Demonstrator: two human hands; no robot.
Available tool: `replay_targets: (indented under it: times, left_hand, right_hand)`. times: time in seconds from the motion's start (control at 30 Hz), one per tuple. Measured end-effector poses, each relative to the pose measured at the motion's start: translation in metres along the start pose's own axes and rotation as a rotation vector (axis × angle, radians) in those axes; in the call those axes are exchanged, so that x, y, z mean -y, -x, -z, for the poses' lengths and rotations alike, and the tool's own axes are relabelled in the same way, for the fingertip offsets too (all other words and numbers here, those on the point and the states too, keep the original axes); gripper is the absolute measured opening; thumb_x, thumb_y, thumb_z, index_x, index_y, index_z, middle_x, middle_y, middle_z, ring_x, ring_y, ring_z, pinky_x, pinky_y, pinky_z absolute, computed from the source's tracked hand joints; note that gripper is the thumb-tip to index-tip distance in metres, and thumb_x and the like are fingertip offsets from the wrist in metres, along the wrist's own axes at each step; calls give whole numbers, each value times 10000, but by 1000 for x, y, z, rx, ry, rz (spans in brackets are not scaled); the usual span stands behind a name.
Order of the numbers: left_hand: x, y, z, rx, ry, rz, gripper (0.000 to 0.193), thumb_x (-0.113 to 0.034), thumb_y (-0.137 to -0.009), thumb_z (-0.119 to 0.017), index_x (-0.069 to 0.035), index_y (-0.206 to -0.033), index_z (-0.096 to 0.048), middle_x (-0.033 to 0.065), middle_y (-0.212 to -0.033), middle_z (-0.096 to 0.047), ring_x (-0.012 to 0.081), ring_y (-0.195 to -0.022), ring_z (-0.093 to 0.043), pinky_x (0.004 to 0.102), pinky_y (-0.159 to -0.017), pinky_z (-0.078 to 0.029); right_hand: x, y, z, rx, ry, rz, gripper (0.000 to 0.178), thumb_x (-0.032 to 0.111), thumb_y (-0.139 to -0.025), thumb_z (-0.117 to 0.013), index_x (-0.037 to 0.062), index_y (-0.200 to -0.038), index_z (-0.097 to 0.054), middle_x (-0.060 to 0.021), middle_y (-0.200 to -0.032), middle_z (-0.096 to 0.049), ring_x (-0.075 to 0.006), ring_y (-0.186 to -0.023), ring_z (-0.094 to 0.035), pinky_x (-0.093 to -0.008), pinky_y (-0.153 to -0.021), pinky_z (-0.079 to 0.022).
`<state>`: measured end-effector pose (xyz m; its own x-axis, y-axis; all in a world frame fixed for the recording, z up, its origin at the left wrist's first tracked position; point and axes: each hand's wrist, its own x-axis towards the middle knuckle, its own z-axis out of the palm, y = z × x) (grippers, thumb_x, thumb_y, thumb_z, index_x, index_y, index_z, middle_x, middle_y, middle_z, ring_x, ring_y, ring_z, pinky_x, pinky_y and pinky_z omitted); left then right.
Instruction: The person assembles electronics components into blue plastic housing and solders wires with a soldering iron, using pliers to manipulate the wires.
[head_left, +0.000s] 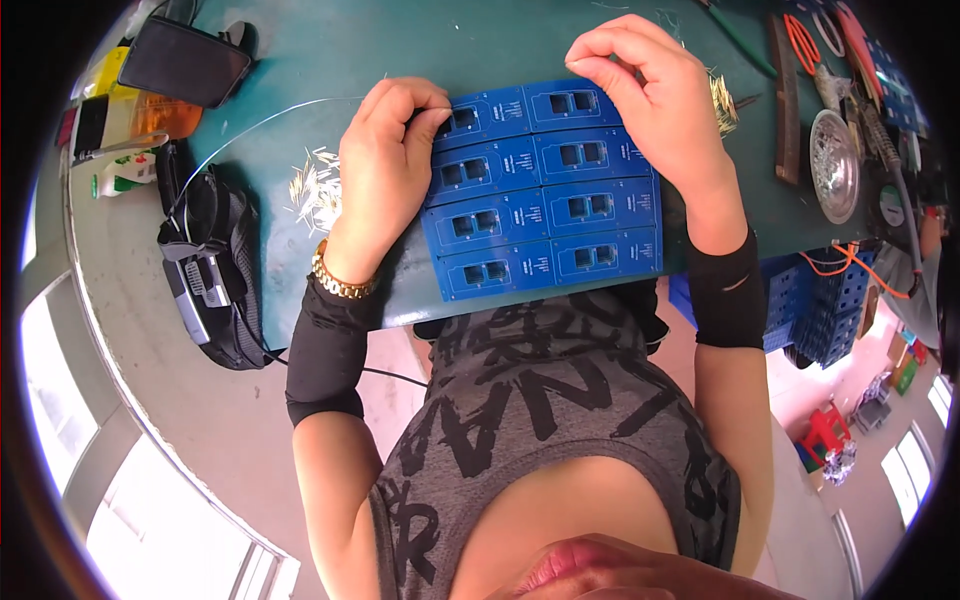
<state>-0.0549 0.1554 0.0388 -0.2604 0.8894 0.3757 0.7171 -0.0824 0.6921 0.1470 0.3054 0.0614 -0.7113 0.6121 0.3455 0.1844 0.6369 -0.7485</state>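
A blue circuit board panel (546, 238) lies on the green worktop in front of me, divided into several sections, each with a pair of dark square openings. Over its left edge rests my left hand (388, 150), thumb and forefinger pinched near the far left section; what they hold, if anything, is too small to tell. My right hand (655, 100) is over the far right corner, its thumb and fingertips pressed together just past the far edge. Whatever is between them cannot be made out. Pale thin pins (316, 190) lie beside my left wrist, and yellowish pins (722, 105) lie beyond my right hand.
A phone (185, 62) and a black bag (210, 270) are at the left. On the right are a wooden strip (787, 100), a clear round dish (834, 165) and orange-handled tools (801, 45). Blue stacked panels (825, 310) sit below the table's right edge.
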Motion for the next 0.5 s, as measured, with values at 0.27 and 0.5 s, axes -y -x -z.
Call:
replay_targets:
  times: [0.27, 0.5]
  left_hand:
    - [-6, 3, 4, 21, -136, -121, 128, -8, -821, -697, -40, -945, -697, 97, -992, -687, 274, -852, -664, 349, -733, -530]
    - [-10, 11, 9, 64, -421, -266, 335, 18, -801, -611, -71, -1111, -700, 88, -1097, -679, 272, -979, -645, 378, -843, -495]
  right_hand:
    - [-7, 13, 8, 54, 9, -154, 84, 84, -897, -673, 9, -933, -683, -8, -925, -607, -95, -749, -552, -225, -681, -444]
    - [-7, 12, 2, 81, 38, -117, 76, 81, -888, -679, 22, -933, -693, -21, -896, -609, -108, -726, -563, -244, -658, -455]
